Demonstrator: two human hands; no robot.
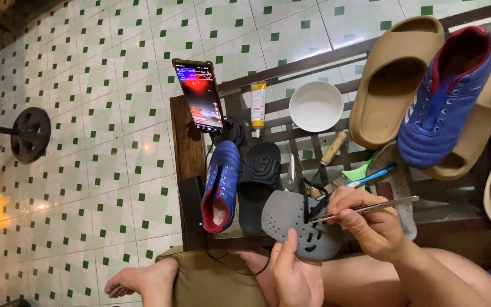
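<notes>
My left hand (294, 276) holds a grey perforated shoe insert (291, 219) from below, thumb on its face. Gripped in my right hand (365, 219) is a thin metal tool (393, 203), a file or blade, with its tip laid on the insert's upper edge. Just behind the insert lie a blue shoe with a red lining (221, 185) and a black sole piece (258, 185) on a low wooden table (184, 136).
On the table are a lit phone on a stand (199, 95), a glue tube (258, 104), a white bowl (316, 106), brushes (342, 179), tan slides (393, 79) and a second blue shoe (447, 96). A weight plate (31, 133) lies on the tiled floor. My bare foot (140, 281) rests below.
</notes>
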